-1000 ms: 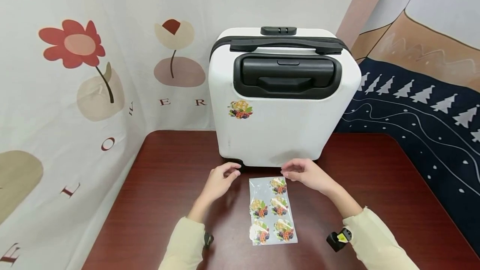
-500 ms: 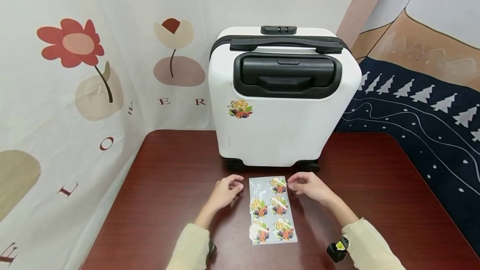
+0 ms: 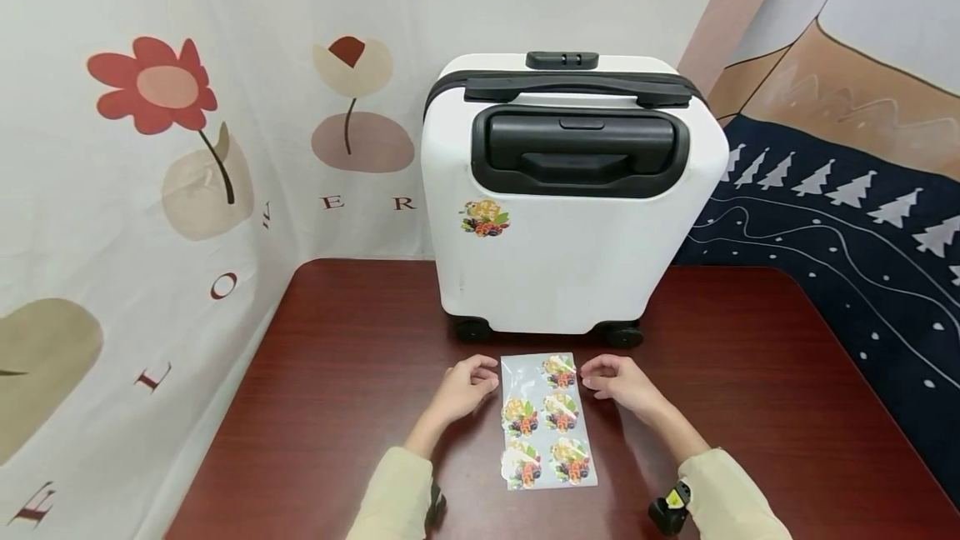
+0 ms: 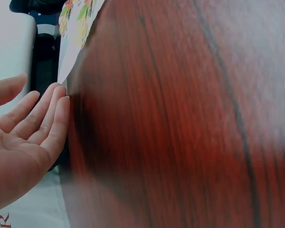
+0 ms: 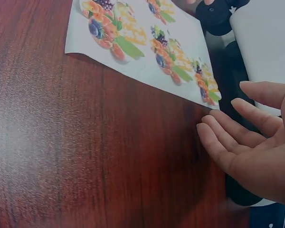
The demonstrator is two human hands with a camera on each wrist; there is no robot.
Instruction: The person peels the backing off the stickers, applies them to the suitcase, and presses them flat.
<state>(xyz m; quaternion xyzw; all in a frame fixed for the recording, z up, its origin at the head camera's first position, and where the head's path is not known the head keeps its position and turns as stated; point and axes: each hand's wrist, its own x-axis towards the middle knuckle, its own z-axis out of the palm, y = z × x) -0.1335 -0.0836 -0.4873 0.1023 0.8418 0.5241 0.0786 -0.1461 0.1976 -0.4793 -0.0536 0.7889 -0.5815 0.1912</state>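
Note:
A sticker sheet [image 3: 528, 432] with several fruit stickers lies on the table in front of a white suitcase [image 3: 555, 265]. Its upper left spot is bare backing. One matching fruit sticker [image 3: 485, 218] is on the suitcase front, below the black handle recess. My left hand [image 3: 467, 387] is beside the sheet's upper left edge, fingers loosely bent and holding nothing. Across from it, my right hand [image 3: 624, 383] has its fingertips near the upper right corner, also holding nothing. Both wrist views show thumbs apart from relaxed fingers [image 4: 61, 114] close to the sheet's edge.
The suitcase stands upright on black wheels [image 3: 622, 334] at the back of the dark red wooden table [image 3: 337, 398]. A flower-printed curtain [image 3: 247, 40] hangs behind and left. A dark blue cloth with white trees [image 3: 847, 190] hangs at right.
Both hands have drawn back from the suitcase's lower edge toward me, coming down to either side of the sticker sheet. Suitcase and sheet stay in place; the head view shifts slightly.

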